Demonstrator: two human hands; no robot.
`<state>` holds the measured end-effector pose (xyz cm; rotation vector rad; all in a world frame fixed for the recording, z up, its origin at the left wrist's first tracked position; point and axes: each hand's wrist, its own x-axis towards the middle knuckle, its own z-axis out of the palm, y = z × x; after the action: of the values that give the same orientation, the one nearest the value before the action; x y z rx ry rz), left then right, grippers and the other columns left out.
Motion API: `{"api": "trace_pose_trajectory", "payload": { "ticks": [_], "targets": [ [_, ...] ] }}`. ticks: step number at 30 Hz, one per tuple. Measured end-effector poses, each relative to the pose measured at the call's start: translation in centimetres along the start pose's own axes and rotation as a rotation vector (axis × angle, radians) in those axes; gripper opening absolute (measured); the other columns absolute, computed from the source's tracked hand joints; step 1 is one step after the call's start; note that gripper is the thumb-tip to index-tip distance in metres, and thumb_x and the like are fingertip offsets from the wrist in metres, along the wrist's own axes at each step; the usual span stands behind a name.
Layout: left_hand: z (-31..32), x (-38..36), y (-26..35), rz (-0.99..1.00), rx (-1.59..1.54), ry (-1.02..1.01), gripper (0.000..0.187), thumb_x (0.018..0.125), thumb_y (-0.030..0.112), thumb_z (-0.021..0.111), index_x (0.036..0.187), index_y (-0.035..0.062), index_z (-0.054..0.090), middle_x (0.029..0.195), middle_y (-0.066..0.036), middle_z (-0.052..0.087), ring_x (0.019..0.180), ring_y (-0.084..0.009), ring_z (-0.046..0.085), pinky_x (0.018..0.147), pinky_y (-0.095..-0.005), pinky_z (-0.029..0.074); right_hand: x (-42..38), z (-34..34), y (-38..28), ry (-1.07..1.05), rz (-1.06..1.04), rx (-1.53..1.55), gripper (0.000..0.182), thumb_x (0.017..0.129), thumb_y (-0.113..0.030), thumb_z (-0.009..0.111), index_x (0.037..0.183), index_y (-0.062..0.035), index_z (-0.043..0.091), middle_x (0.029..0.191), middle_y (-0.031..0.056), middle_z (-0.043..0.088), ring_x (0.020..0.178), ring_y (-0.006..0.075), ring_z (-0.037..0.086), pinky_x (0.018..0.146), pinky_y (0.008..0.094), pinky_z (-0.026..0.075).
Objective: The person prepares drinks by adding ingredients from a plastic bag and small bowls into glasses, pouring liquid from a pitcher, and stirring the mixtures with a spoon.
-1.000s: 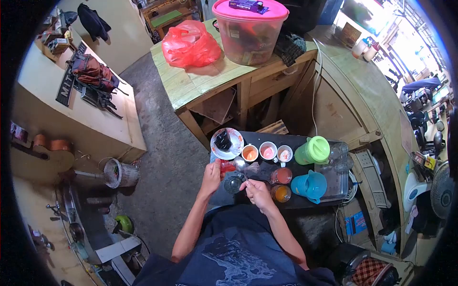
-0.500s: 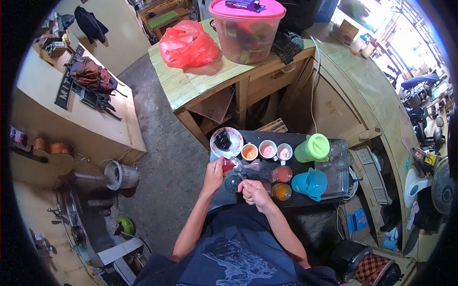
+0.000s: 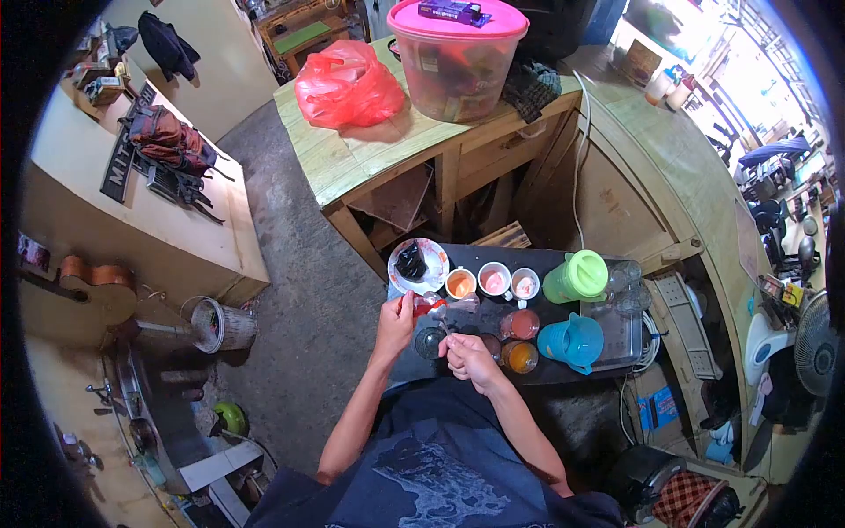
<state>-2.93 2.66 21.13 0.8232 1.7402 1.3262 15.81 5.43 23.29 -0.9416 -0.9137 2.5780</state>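
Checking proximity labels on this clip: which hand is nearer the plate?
Left. The left hand is just off the near edge of the plate; the right hand is farther away, lower and to the right in the view.

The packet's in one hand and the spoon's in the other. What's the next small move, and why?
Probably bring the spoon over the clear glass. The right hand grips its handle, its bowl is right by the red packet in the left hand, and the glass stands close by. Whether the spoon is loaded, I can't tell.
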Motion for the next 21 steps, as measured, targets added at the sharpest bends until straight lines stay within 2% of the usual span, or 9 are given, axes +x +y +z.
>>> {"api": "trace_pose_trajectory", "payload": {
  "ticks": [8,11,14,17,21],
  "targets": [
    [-0.4,-0.4,0.3,-0.094,-0.111,-0.062,0.037,0.098,0.031,0.051,0.084,0.003,0.07,0.059,0.004,0.054,0.051,-0.005,0.043,0.047,-0.0245,0.033,0.3,-0.2,0.2,0.044,-0.06,-0.096,0.029,0.102,-0.023,0.04,0.084,-0.0045,0.053,0.055,-0.0081,0.031,0.043,0.0016,0.024,0.038,0.0195,0.019],
    [-0.4,-0.8,1.1,0.015,-0.05,-0.069,0.035,0.096,0.031,0.053,0.084,0.0038,0.071,0.06,0.004,0.055,0.052,-0.004,0.043,0.047,-0.0236,0.033,0.7,-0.4,0.7,0.067,-0.115,-0.181,0.03,0.102,-0.022,0.04,0.084,-0.0045,0.055,0.055,-0.0081,0.031,0.043,0.0017,0.025,0.038,0.0197,0.019],
    [-0.5,-0.8,1.0,0.036,-0.057,-0.092,0.032,0.096,0.03,0.055,0.086,0.0042,0.071,0.06,0.005,0.053,0.053,-0.0033,0.043,0.048,-0.0228,0.033,0.8,-0.3,0.8,0.072,-0.155,-0.238,0.03,0.102,-0.022,0.04,0.084,-0.0043,0.056,0.055,-0.0082,0.032,0.043,0.0018,0.025,0.038,0.0199,0.019],
    [-1.1,-0.9,0.9,-0.036,-0.088,-0.152,0.034,0.097,0.03,0.052,0.085,0.0038,0.069,0.061,0.005,0.051,0.053,-0.0032,0.042,0.048,-0.0231,0.032,0.8,-0.5,0.8,0.075,-0.15,-0.269,0.03,0.102,-0.022,0.041,0.084,-0.0041,0.056,0.054,-0.0083,0.032,0.043,0.0017,0.025,0.038,0.0201,0.019],
    [-1.0,-0.9,0.1,-0.004,-0.079,-0.136,0.038,0.099,0.033,0.049,0.081,0.0039,0.067,0.06,0.006,0.049,0.053,-0.0038,0.041,0.047,-0.0234,0.031,0.7,-0.5,0.8,0.065,-0.151,-0.282,0.03,0.102,-0.023,0.041,0.084,-0.0039,0.056,0.054,-0.0084,0.032,0.043,0.0015,0.024,0.037,0.0202,0.018]
  ]
}}
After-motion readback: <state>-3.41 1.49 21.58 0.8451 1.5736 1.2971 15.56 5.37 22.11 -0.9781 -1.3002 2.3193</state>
